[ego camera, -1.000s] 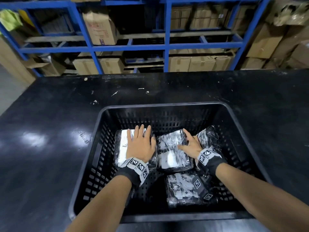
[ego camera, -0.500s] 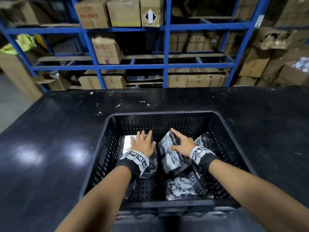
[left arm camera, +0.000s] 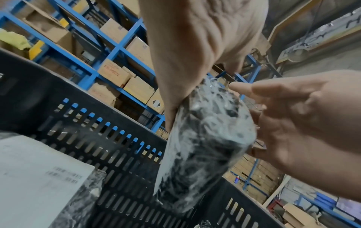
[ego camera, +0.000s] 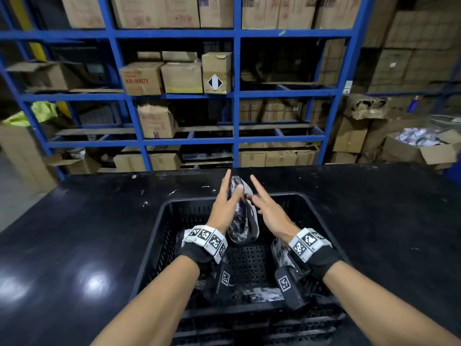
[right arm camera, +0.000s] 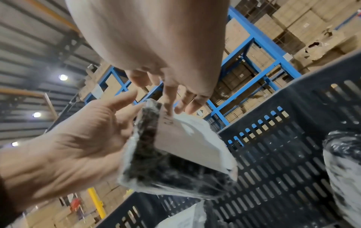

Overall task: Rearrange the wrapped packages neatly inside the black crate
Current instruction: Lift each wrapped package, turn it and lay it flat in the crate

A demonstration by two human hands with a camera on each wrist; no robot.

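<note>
Standing on end between the two palms, the package (ego camera: 241,216) is a dark block wrapped in crinkled clear film, with a white label on the side facing the right hand (ego camera: 270,214). The left hand (ego camera: 224,208) grips it, thumb across the near edge and fingers straight up behind. The right hand just beside it has loose, spread fingers touching the label. Below both wrists sits the black crate (ego camera: 321,221), more packages (ego camera: 262,294) lying inside.

Box lettering: I read red "KB-9007E" on a cardboard box (ego camera: 141,78) on the blue shelving, far beyond my grips.
Diamond sign: black-and-white, on the neighbouring upright carton (ego camera: 216,73).
Package labels: blurred, unreadable.
</note>
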